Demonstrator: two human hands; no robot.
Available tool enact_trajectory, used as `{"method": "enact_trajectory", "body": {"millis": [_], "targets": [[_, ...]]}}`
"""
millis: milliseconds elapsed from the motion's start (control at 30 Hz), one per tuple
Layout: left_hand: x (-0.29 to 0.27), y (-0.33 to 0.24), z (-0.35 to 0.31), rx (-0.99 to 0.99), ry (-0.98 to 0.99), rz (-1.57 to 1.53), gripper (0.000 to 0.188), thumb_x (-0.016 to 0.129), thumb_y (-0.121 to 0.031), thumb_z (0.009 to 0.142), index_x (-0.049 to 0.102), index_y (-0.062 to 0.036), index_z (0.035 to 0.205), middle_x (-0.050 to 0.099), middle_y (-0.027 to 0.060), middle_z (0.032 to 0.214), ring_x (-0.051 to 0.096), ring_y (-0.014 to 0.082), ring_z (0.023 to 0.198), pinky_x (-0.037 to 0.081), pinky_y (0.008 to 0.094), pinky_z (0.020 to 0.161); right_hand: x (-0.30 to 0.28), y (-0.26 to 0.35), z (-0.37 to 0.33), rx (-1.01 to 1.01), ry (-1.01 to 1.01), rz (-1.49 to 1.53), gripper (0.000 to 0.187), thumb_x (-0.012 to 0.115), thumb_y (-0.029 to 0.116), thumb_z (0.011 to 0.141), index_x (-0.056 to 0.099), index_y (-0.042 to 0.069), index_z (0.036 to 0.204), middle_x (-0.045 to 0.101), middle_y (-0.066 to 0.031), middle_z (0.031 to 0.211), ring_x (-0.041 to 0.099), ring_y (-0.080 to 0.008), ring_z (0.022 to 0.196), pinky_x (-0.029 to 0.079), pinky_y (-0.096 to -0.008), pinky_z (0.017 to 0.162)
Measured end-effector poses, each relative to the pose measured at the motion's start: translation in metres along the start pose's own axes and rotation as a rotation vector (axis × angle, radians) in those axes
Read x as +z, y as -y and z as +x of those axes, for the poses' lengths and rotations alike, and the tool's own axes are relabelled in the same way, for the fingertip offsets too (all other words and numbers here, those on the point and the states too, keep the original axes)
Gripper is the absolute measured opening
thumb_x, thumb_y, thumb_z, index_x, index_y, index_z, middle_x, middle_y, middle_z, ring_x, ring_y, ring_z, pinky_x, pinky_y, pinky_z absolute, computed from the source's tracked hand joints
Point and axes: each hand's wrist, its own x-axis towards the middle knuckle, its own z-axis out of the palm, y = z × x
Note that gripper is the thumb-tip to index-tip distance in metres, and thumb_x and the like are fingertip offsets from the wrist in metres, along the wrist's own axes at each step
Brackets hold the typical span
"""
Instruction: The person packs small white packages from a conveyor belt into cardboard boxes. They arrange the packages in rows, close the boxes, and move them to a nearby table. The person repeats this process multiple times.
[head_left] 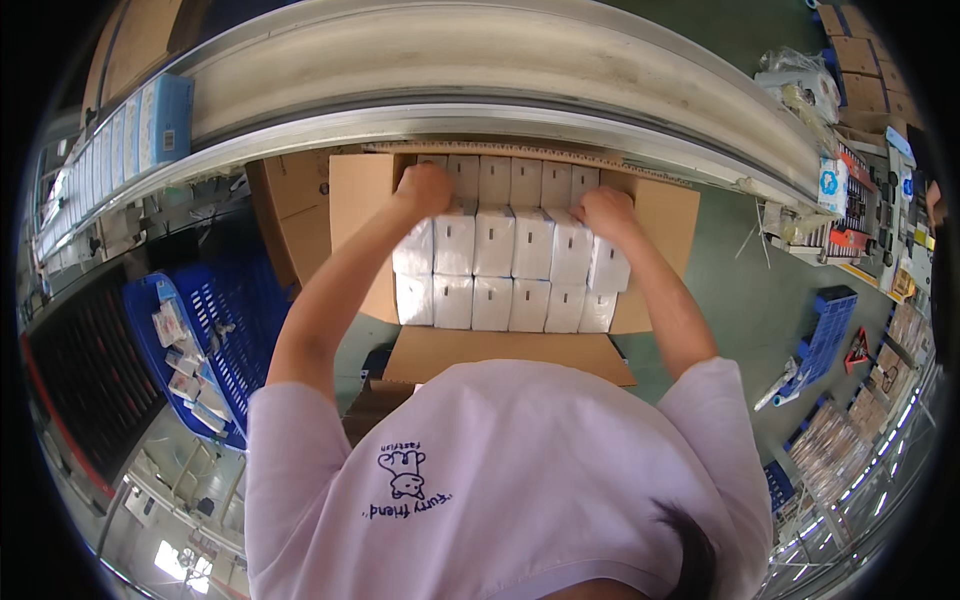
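An open cardboard box [667,230] holds several rows of white rectangular packs [494,242] in shiny clear wrap, each with a small dark mark. My left hand [427,189] is closed at the far left end of the middle row, its fingers curled down by the left wall. Over the right end of that row, my right hand [606,211] is closed too, fingertips on the pack edge. The fingertips of both hands are partly hidden among the packs. One pack [608,266] at the right end leans slightly out of line.
Beyond the box runs a conveyor [480,60] with a metal rail. Blue-and-white cartons [165,118] line up on it at the left. A blue crate [215,320] with small packs stands left of me. The near box flap [500,355] folds outward toward my body.
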Motion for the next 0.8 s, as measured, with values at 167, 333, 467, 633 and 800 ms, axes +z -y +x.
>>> {"method": "enact_trajectory", "body": {"millis": [167, 333, 467, 633, 800], "targets": [[-0.013, -0.02, -0.023, -0.001, -0.351, -0.434, 0.048, 0.052, -0.05, 0.08, 0.065, -0.0034, 0.078, 0.063, 0.0152, 0.073, 0.062, 0.0304, 0.074, 0.049, 0.04, 0.062, -0.01, 0.017, -0.014, 0.082, -0.201, 0.184, 0.038, 0.056, 0.04, 0.081, 0.064, 0.003, 0.086, 0.062, -0.0219, 0.082, 0.06, -0.0357, 0.077, 0.046, -0.0438, 0.066], [0.018, -0.037, -0.045, -0.02, -0.802, -0.452, 0.037, 0.06, -0.044, 0.078, 0.064, -0.0072, 0.084, 0.061, 0.0117, 0.081, 0.058, 0.0299, 0.083, 0.048, 0.0388, 0.069, 0.021, 0.017, -0.027, -0.122, -0.362, 0.155, 0.054, 0.06, 0.025, 0.077, 0.044, 0.005, 0.125, 0.058, -0.02, 0.106, 0.054, -0.0361, 0.096, 0.037, -0.0463, 0.086], [-0.046, 0.053, -0.112, -0.174, -1.203, -0.77, 0.016, 0.068, -0.02, 0.076, 0.063, -0.0059, 0.082, 0.062, 0.0102, 0.079, 0.06, 0.026, 0.074, 0.048, 0.0345, 0.064, -0.051, 0.053, -0.045, -0.61, -0.631, 0.358, 0.039, 0.048, 0.025, 0.085, 0.052, 0.001, 0.116, 0.056, -0.0181, 0.11, 0.053, -0.0356, 0.098, 0.039, -0.0434, 0.086], [-0.089, 0.269, -0.21, -0.741, -1.495, -0.174, 0.014, 0.06, -0.013, 0.08, 0.063, -0.0038, 0.091, 0.062, 0.0107, 0.093, 0.06, 0.0284, 0.085, 0.047, 0.0355, 0.072, -0.143, 0.077, -0.001, -0.62, -0.861, 0.604, 0.037, 0.036, 0.025, 0.094, 0.058, -0.002, 0.107, 0.061, -0.0156, 0.1, 0.057, -0.0263, 0.087, 0.043, -0.0359, 0.08], [-0.068, 0.403, -0.246, -1.116, -1.216, 0.068, 0.048, 0.056, -0.042, 0.081, 0.057, -0.0015, 0.108, 0.054, 0.0183, 0.114, 0.05, 0.0338, 0.106, 0.04, 0.0416, 0.089, -0.135, 0.043, 0.08, -0.308, -0.912, 0.245, 0.025, 0.05, 0.019, 0.09, 0.058, 0.002, 0.107, 0.063, -0.0147, 0.088, 0.061, -0.0206, 0.076, 0.047, -0.0307, 0.07]]}}
